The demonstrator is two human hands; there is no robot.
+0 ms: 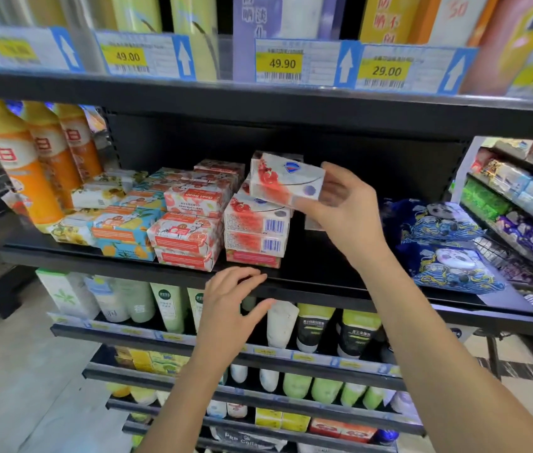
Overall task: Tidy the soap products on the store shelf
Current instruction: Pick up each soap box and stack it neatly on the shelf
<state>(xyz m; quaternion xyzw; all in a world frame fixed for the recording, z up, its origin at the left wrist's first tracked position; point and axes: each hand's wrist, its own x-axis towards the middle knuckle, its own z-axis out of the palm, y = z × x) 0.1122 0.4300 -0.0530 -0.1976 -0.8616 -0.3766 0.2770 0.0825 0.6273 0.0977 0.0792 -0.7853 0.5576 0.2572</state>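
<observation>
My right hand grips a white and red soap box by its right end, holding it tilted just above a stack of matching soap boxes on the black shelf. Left of that stack stand piles of red goat soap boxes, teal and orange soap boxes and yellow floral soap boxes. My left hand hovers with relaxed, spread fingers in front of the shelf's front edge, below the stacks, holding nothing.
Orange bottles stand at the shelf's left end. Blue panda-print packs lie at its right end. Price tags hang on the shelf above. Tubes and bottles fill the lower shelves. Another shelving unit stands on the right.
</observation>
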